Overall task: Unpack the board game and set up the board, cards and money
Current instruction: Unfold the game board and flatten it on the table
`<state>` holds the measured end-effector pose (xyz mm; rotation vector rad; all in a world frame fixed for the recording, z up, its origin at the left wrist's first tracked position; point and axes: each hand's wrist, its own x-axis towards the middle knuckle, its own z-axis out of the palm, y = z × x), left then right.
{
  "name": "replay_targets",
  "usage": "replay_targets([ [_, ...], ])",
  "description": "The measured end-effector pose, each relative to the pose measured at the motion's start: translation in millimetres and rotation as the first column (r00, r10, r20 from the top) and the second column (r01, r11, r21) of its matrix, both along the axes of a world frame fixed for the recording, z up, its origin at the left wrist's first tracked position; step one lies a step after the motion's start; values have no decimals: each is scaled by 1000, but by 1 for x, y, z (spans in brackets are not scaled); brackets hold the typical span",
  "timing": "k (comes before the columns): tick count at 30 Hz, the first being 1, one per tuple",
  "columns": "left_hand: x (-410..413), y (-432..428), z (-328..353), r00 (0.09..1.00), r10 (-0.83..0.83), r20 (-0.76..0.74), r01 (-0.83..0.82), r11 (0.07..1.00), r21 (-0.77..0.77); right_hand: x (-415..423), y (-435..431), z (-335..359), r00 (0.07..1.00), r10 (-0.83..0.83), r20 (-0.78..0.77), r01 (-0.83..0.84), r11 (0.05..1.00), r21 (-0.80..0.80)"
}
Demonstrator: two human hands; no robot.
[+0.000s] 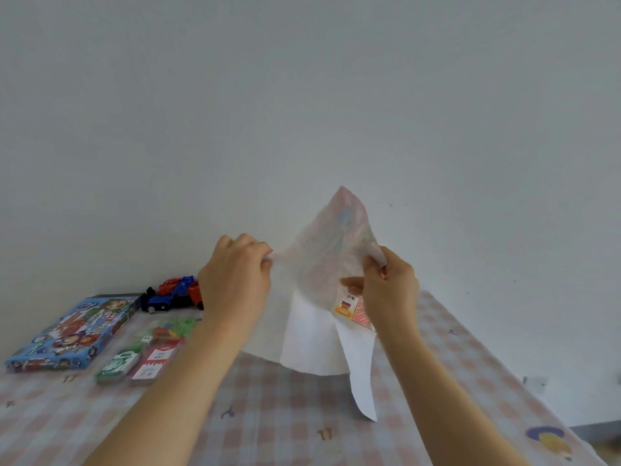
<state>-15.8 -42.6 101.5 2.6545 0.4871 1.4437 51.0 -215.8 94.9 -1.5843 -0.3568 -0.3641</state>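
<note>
This looks like a room in a home. A table with a pink checked tablecloth with little cartoon pictures fills the bottom of the frame, against a plain white wall. Red and blue toy cars and a colourful game box sit at the left.

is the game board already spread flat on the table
No, the left hand and right hand pinch the paper board and hold it up, partly folded, over the table.
</note>
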Motion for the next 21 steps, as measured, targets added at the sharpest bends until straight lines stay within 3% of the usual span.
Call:
replay_targets([
  [4,-2,12,11,993,28,115,-22,998,-55,4,-10,6,988,-131,82,127,991,51],
  [10,-7,18,24,921,-60,384,77,997,-31,1,-18,21,980,-170,108,145,968,206],
  [17,-20,8,-20,887,-199,417,183,980,78,7,-40,-17,954,-289,-83,300,917,264],
  [21,-28,3,-49,893,-202,402,181,979,90,6,-53,-54,972,-178,-155,211,951,227],
])
